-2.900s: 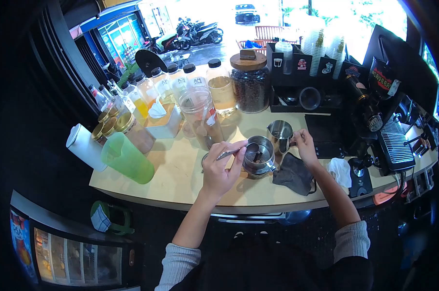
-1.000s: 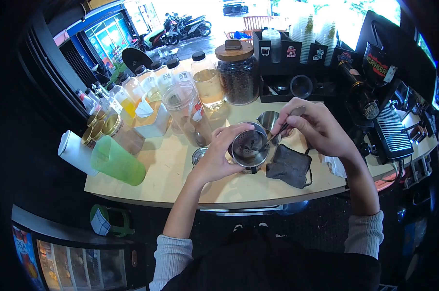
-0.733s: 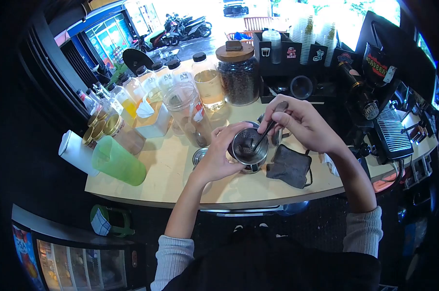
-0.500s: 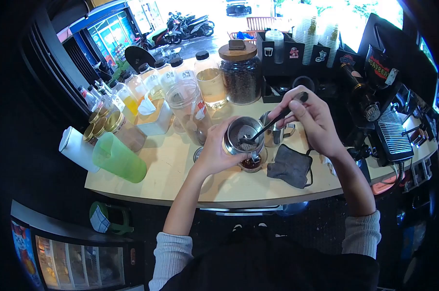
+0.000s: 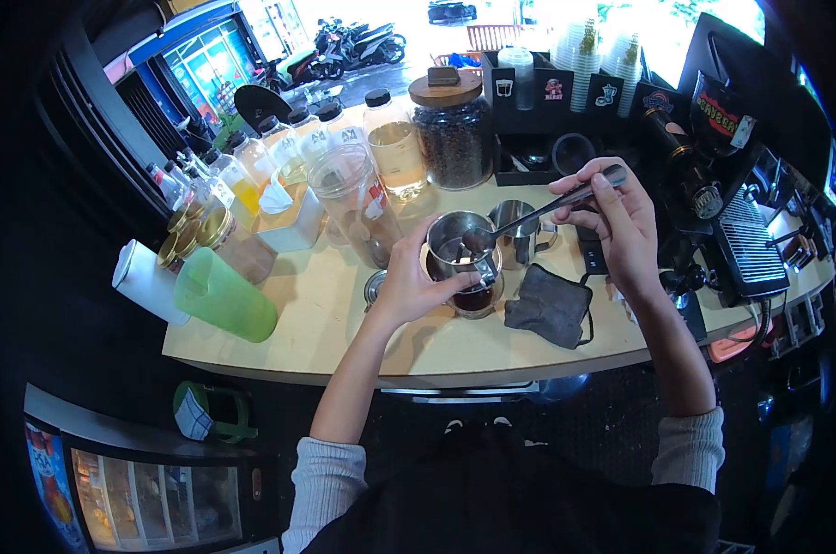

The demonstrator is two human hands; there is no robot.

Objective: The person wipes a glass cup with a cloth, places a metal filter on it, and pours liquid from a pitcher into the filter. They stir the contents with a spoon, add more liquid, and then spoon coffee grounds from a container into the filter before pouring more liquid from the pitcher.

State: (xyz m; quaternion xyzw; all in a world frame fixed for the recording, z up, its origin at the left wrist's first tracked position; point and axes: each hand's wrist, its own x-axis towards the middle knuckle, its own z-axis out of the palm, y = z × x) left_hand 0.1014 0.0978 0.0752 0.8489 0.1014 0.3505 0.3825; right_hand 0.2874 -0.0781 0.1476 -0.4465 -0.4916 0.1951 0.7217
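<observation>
- My left hand (image 5: 407, 282) is wrapped round the metal filter cup (image 5: 455, 247), fingers and thumb closed on its wall. Nothing else in that hand.
- The filter cup is tipped, mouth turned up and toward my right side, over the near middle of the counter (image 5: 344, 323). The inside looks pale with a darker patch low down; I cannot tell what is in it.
- Directly under the cup is a small glass (image 5: 476, 299) with dark liquid in it. Whether the cup's base rests on the glass rim or is just clear of it, I cannot tell.
- My right hand (image 5: 621, 226) grips the handle end of a long spoon (image 5: 538, 210), fingers closed tight on it. The spoon's bowl reaches across to the filter cup's rim.
- A steel pitcher (image 5: 521, 231) stands upright just behind the cup, handle to the right. Contents hidden.
- A dark cloth (image 5: 549, 307) lies crumpled just right of the glass.
- A clear jar (image 5: 355, 210) stands left of the cup, mostly empty, with a little brownish stuff near the bottom.
- A big glass jar with a wooden lid (image 5: 450, 138) stands at the back, full of coffee beans.
- Black-capped bottles (image 5: 392, 152) run in a row beside it, holding pale yellow and orange liquids.
- A green jug (image 5: 224, 297) sits tipped at the left edge, beside a white container (image 5: 141, 279). Gold-lidded jars (image 5: 194, 238) are behind them.
</observation>
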